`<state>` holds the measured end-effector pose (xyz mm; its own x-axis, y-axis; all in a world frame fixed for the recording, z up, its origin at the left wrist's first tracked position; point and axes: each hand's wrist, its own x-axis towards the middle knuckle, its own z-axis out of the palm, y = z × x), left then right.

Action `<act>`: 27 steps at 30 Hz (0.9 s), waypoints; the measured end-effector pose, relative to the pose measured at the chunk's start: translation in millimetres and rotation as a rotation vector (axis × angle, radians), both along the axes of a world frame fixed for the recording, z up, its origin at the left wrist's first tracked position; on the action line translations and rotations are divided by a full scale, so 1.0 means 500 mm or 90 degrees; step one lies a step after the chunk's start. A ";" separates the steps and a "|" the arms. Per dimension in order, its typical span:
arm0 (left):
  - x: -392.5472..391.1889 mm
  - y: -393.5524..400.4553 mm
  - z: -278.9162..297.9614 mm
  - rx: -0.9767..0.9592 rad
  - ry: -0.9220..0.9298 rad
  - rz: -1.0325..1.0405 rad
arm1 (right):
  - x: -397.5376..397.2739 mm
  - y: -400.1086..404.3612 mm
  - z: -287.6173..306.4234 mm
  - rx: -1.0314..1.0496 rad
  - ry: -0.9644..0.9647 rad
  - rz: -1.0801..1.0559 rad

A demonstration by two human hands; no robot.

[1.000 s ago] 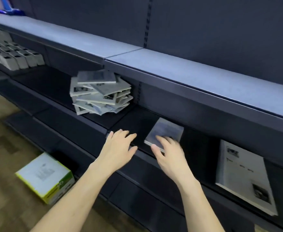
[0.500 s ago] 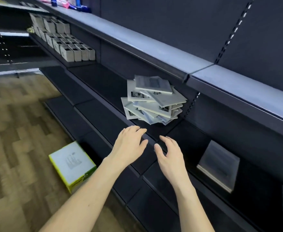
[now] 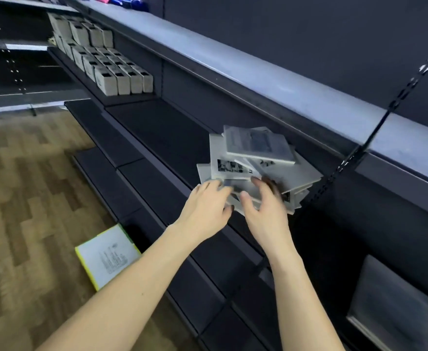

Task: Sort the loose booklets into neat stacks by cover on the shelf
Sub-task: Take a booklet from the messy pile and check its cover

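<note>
Untidy heap of grey booklets (image 3: 256, 163) on the dark middle shelf (image 3: 157, 127), covers skewed at all angles. Left hand (image 3: 205, 207) at the heap's near left edge, fingers straight, touching lower booklets. Right hand (image 3: 266, 214) just beside, fingers loosely spread against the front; grip blurred, cannot tell. Single grey booklet (image 3: 390, 302) far right.

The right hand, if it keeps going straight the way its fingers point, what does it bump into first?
Most likely the messy, leaning pile of grey booklets on the dark shelf. The right hand already has its fingertips at the pile's lower edge, though blur hides whether they touch.
</note>
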<state>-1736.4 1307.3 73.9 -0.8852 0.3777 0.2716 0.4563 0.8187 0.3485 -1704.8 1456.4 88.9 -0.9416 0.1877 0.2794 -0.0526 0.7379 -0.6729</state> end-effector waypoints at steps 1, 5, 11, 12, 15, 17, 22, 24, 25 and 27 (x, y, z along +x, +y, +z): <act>-0.021 0.002 0.005 -0.001 -0.009 -0.006 | -0.026 -0.001 0.000 0.002 0.011 -0.003; -0.109 -0.003 0.017 -0.019 -0.010 -0.011 | -0.121 -0.009 0.005 0.029 0.034 -0.020; -0.202 -0.010 0.030 0.015 0.001 -0.020 | -0.223 -0.013 0.018 0.064 -0.009 -0.043; -0.219 -0.012 0.029 0.028 0.003 -0.026 | -0.241 -0.014 0.019 0.082 -0.040 -0.054; -0.268 -0.022 0.038 0.044 0.002 -0.057 | -0.290 -0.025 0.014 0.112 -0.083 -0.079; -0.277 -0.025 0.049 0.056 0.016 -0.075 | -0.295 -0.021 0.008 0.129 -0.102 -0.068; -0.355 -0.068 0.046 0.021 -0.029 -0.142 | -0.315 -0.049 -0.014 0.236 -0.118 -0.135; -0.382 -0.075 0.052 0.009 -0.045 -0.178 | -0.316 -0.062 -0.017 0.221 -0.062 -0.183; -0.393 -0.080 0.049 0.005 -0.045 -0.195 | -0.311 -0.072 -0.022 0.204 -0.033 -0.208; -0.405 -0.084 0.045 0.007 -0.035 -0.230 | -0.291 -0.084 -0.025 0.197 0.005 -0.225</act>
<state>-1938.9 1265.1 96.4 -0.7091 0.6657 0.2324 0.6951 0.6048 0.3887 -1850.4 1414.2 76.4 -0.8321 0.4038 0.3802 0.2341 0.8771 -0.4193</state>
